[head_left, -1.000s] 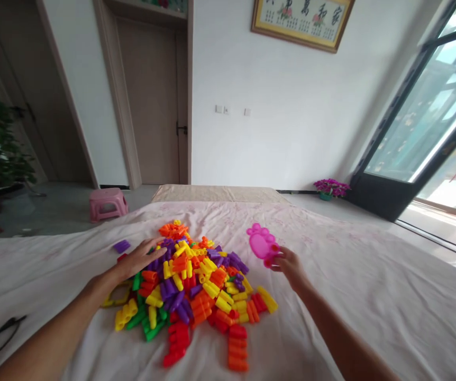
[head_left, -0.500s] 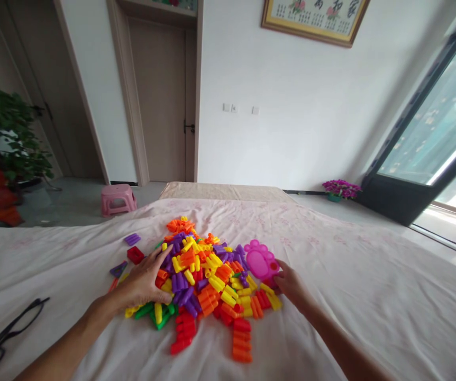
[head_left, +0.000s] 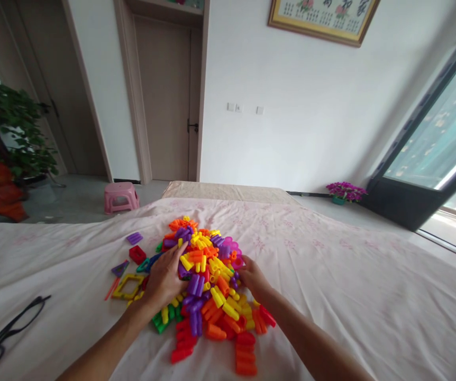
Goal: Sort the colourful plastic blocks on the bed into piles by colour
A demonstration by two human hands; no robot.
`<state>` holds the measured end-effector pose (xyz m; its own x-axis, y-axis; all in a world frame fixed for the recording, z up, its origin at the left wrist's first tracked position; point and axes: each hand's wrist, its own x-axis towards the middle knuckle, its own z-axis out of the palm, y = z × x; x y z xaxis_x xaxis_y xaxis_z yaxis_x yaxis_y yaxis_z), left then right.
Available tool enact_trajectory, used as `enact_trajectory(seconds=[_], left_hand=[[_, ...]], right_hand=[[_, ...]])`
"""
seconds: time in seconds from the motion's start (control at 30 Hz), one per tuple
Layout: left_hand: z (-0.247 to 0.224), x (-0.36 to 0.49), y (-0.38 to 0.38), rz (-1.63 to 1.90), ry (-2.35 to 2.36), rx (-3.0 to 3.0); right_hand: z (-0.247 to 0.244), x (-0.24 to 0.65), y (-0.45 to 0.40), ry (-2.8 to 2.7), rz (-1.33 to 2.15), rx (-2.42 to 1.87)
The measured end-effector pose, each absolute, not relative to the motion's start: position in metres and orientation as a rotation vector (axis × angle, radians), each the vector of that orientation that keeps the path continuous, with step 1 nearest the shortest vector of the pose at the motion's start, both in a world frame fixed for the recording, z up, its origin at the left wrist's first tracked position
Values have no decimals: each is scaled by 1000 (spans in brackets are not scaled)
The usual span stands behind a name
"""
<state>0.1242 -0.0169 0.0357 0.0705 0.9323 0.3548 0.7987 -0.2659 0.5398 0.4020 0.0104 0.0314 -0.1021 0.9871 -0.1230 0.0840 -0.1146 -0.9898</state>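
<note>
A heap of plastic building blocks (head_left: 212,286) in yellow, orange, purple, red and green lies on the cloth. My left hand (head_left: 166,278) presses against the heap's left side, its fingers stretched and thumb apart, with blocks against the palm. At the right side my right hand (head_left: 255,278) has its fingers closed at the edge of a pink paw-shaped piece (head_left: 236,245), with the fingertips partly hidden. Blocks cover much of that piece. A yellow square frame (head_left: 128,286) and a red block (head_left: 137,254) lie left of my left hand.
Black glasses (head_left: 8,336) rest on the pale patterned cloth (head_left: 350,296) at the left. Also on the cloth are a purple block (head_left: 135,238) and a small triangle (head_left: 119,268). Beyond the edge stand a pink stool (head_left: 121,198) and a purple flowering plant (head_left: 346,192).
Both hands have moved toward each other, squeezing the heap narrower. The pink paw-shaped piece has shifted left, partly behind blocks. The yellow frame has come into sight at the left.
</note>
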Motion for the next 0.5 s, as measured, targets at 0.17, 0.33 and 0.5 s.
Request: enact_trajectory(seconds=[0.17,0.33,0.5], left_hand=[[39,141,-3,1156,1619,2026],[47,150,13,1378,1536,1798],[61,142,24,1392,1420,1678]], right_hand=[[45,377,13,-1315,1374,-1170],[71,366,22,-1629,1005,-1357],[108,358,22,-1985,414,-1468]])
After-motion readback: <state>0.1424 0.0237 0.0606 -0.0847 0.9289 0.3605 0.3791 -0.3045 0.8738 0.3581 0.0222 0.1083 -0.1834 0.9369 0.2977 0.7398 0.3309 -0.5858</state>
